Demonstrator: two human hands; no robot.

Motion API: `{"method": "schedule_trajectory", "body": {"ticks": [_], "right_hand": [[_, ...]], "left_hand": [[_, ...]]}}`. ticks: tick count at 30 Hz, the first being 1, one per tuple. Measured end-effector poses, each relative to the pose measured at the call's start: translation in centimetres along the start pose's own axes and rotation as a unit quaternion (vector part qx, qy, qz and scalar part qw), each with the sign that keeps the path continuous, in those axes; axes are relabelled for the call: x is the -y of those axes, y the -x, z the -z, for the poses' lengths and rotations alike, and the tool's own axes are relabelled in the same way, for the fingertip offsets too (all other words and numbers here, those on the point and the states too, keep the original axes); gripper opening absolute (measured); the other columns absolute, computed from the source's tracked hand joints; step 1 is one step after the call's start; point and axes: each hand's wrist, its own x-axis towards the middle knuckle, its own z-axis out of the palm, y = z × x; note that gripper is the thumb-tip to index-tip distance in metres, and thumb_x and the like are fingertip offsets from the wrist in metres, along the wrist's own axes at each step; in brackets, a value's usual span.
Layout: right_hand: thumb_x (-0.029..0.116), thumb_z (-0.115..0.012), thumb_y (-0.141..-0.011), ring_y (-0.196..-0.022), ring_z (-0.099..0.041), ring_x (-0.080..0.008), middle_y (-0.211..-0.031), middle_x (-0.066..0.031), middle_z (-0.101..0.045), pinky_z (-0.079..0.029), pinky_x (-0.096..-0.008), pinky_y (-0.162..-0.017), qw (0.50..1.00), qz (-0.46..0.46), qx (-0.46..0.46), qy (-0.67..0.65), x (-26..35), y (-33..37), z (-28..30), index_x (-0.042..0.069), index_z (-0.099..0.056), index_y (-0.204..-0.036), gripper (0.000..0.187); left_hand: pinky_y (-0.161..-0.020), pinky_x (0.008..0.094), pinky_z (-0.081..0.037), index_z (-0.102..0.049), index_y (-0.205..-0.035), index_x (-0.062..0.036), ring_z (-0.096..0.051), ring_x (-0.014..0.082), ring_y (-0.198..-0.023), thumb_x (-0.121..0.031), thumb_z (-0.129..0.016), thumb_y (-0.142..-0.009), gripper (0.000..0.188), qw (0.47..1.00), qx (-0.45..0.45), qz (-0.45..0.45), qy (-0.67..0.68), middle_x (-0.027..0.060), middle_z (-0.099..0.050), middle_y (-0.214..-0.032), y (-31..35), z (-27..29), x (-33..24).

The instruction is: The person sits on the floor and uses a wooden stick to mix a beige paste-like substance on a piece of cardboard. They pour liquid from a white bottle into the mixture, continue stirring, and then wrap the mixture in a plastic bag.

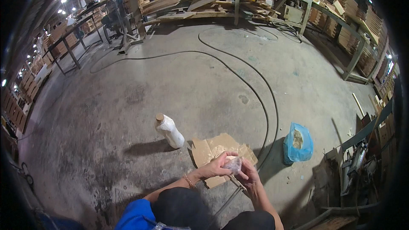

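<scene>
Between my two hands is a small clear plastic bag [233, 165], crumpled, its contents too small to make out. My left hand [216, 165] grips it from the left with the fingers closed round it. On its other side my right hand [248, 174] has its fingers bent against the plastic. Beneath both hands a torn piece of brown cardboard [202, 153] lies on the floor, with pale crumbs or powder on it. A white bottle [171, 132] with a brown cap stands to the left of the cardboard.
An open blue bag [296, 149] holding pale, loose material stands to the right. A black hose [265, 110] loops across the concrete floor [128, 89] close to the cardboard. Wooden boards [179, 6] lie under a bench at the back. Scrap wood and metal parts [358, 162] crowd the right edge.
</scene>
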Motion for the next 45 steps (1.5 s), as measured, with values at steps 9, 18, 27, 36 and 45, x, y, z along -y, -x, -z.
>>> {"method": "schedule_trajectory", "body": {"ticks": [9, 18, 27, 36, 45], "right_hand": [[0.033, -0.047, -0.096, -0.050, -0.045, -0.0057, -0.067, 0.0013, -0.052, -0.037, -0.0203, -0.044, 0.949, 0.038, -0.034, 0.311, -0.1, -0.6, 0.0, 0.007, -0.054, -0.091, 0.027], [0.035, -0.051, -0.093, -0.061, -0.048, -0.0079, -0.075, -0.0006, -0.050, -0.040, -0.0231, -0.054, 0.911, 0.146, -0.102, 0.372, 0.2, -0.5, 0.4, 0.007, -0.050, -0.094, 0.028], [0.010, -0.057, -0.080, -0.094, -0.058, -0.0338, -0.107, -0.0224, -0.057, -0.047, -0.0437, -0.076, 0.598, 0.277, -0.153, 0.736, -1.0, -1.5, -0.3, 0.010, -0.025, -0.140, 0.069], [0.020, -0.055, -0.082, -0.066, -0.061, -0.0410, -0.068, -0.0216, -0.062, -0.047, -0.0491, -0.061, 0.508, 0.066, -0.198, 0.836, -0.9, -1.4, -0.9, 0.014, -0.028, -0.139, 0.064], [0.016, -0.059, -0.082, -0.066, -0.063, -0.0284, -0.083, -0.0115, -0.064, -0.048, -0.0388, -0.055, 0.526, 0.301, -0.087, 0.790, -1.1, -0.9, -1.8, 0.014, -0.045, -0.127, 0.047]], "left_hand": [[-0.079, 0.0276, -0.052, -0.043, -0.120, -0.0019, -0.060, 0.0144, -0.092, -0.008, -0.042, -0.093, 0.028, 0.975, -0.215, -0.048, 0.026, 0.0099, -0.058, -0.106, -0.5, 1.3, 3.1], [-0.061, 0.0441, -0.048, -0.047, -0.123, -0.0142, -0.064, 0.0312, -0.071, -0.010, -0.050, -0.082, 0.042, 0.823, -0.263, -0.050, -0.501, 0.0179, -0.061, -0.068, -0.1, 0.8, 3.5], [-0.049, 0.0418, -0.046, -0.037, -0.136, -0.0148, -0.060, 0.0289, -0.051, -0.012, -0.056, -0.077, 0.061, 0.750, -0.235, -0.101, -0.610, 0.0111, -0.058, -0.058, -0.2, -1.0, 2.3], [-0.060, 0.0363, -0.049, -0.034, -0.138, -0.0116, -0.060, 0.0240, -0.068, -0.006, -0.062, -0.073, 0.071, 0.664, -0.200, -0.189, -0.695, 0.0080, -0.058, -0.075, -0.4, 0.2, 3.0], [-0.059, 0.0437, -0.049, -0.021, -0.142, -0.0132, -0.063, 0.0313, -0.064, -0.013, -0.065, -0.075, 0.080, 0.675, -0.194, 0.056, -0.709, 0.0133, -0.062, -0.069, -0.9, 2.9, 2.9]]}}
